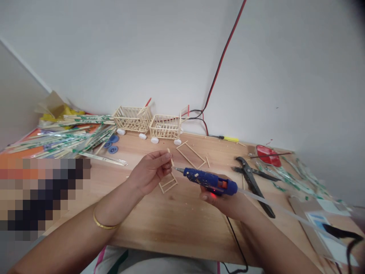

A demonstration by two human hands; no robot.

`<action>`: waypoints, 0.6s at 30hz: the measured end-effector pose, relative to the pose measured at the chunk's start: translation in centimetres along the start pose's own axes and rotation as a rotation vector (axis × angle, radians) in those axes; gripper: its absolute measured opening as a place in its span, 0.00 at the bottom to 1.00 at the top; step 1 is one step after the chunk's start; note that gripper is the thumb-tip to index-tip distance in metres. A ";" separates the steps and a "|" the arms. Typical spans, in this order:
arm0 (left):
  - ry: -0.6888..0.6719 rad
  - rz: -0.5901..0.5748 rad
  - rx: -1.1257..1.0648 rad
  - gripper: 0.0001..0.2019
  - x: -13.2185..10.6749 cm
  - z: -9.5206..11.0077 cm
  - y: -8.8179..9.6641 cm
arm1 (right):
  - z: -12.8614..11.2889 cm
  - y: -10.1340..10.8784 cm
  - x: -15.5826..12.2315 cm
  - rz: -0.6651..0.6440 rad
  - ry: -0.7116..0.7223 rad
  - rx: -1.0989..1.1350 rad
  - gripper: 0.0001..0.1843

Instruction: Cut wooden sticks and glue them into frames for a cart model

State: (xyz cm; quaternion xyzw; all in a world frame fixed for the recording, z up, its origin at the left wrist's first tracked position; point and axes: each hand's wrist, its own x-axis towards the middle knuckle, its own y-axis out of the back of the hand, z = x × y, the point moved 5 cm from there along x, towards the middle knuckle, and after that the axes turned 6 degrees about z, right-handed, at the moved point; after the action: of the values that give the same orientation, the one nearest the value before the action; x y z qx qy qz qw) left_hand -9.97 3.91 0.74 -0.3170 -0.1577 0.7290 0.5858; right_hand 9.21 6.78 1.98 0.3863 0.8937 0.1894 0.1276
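My left hand (152, 169) pinches a short wooden stick (170, 155) between thumb and fingers. In my right hand (218, 198) is a blue glue gun (209, 179), its metal nozzle pointing left, close to the lower end of that stick; whether they touch I cannot tell. A clear glue stick (264, 200) runs out of the gun's back, and a red light glows under its body. Just below my left hand lies a small wooden stick frame (170, 187), partly hidden by the fingers. A larger rectangular stick frame (190, 155) lies beyond, with a loose stick (208, 162) beside it.
Two small stick carts (132, 120) with white wheels stand against the wall. Wrapped chopsticks (76, 139) and blue discs (113, 149) lie left. Black pliers (253, 186), a red packet (268, 156) and cardboard (305, 224) are right. A yellow pen (230, 139) lies at the back; a cord (236, 239) hangs in front.
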 end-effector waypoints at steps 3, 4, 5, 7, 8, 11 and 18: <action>0.007 0.002 -0.004 0.08 -0.1 0.0 0.0 | -0.1 0.1 0.0 0.021 -0.003 -0.018 0.14; 0.010 0.001 -0.006 0.08 -0.1 0.0 0.0 | -0.1 0.1 0.0 0.028 -0.002 -0.027 0.13; 0.013 0.000 -0.007 0.08 -0.1 -0.1 0.0 | -0.2 0.1 0.0 0.032 0.001 -0.033 0.13; 0.018 -0.002 -0.010 0.09 -0.1 -0.1 0.0 | -0.5 0.2 0.1 0.038 0.004 -0.032 0.13; 0.019 -0.002 -0.010 0.09 -0.1 -0.1 0.0 | -0.5 0.2 0.1 0.039 0.005 -0.028 0.13; 0.024 -0.002 -0.013 0.09 -0.1 -0.2 0.0 | -0.6 0.2 0.2 0.039 0.013 -0.037 0.13; 0.042 0.003 -0.025 0.09 -0.2 -0.2 -0.1 | -0.2 0.2 0.3 0.087 -0.020 -0.104 0.16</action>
State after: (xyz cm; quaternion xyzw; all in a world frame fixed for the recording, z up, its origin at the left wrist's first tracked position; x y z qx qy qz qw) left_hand -9.73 3.71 0.78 -0.3397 -0.1543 0.7211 0.5838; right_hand 9.07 7.03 2.25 0.4195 0.8636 0.2371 0.1481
